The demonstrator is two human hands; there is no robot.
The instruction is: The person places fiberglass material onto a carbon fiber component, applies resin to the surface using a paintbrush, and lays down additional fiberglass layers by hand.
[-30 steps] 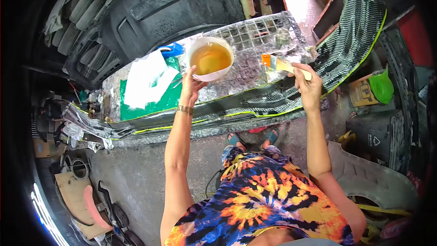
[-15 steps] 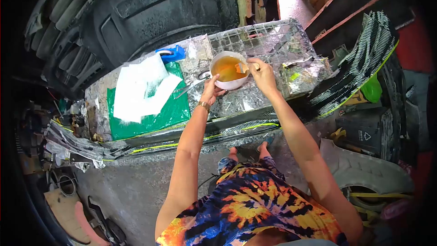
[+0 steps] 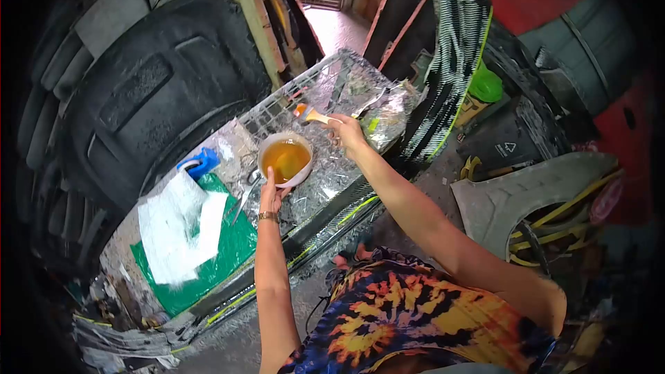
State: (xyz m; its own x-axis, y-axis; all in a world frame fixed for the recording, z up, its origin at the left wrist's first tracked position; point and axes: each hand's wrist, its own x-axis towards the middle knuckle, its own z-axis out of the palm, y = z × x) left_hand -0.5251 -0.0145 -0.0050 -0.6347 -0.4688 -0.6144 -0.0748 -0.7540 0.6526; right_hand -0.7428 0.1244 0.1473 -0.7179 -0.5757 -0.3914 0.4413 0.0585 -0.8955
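My left hand (image 3: 274,194) grips the near side of a white bowl (image 3: 305,174), its thumb over the rim. Amber liquid (image 3: 287,159) fills the lower part of the bowl. Held by its pale handle in my right hand (image 3: 344,136) is a paintbrush (image 3: 313,115); its wet orange bristles point left, above the bench and clear of the bowl. Scissors (image 3: 246,194) lie left of the bowl. Beside them, white fibre sheets (image 3: 165,228) rest on a green plastic sheet (image 3: 232,244).
A blue tape dispenser (image 3: 201,163) sits behind the white sheets on the stained workbench (image 3: 239,137). A long black moulded part (image 3: 332,225) with a yellow-green edge runs along the bench front. Large black panels (image 3: 138,97) stand behind. A grey fender (image 3: 526,190) is at right.
The paintbrush has come out of the bowl, and my right hand now holds it up beyond the bowl's right side. The camera view has turned to the right.
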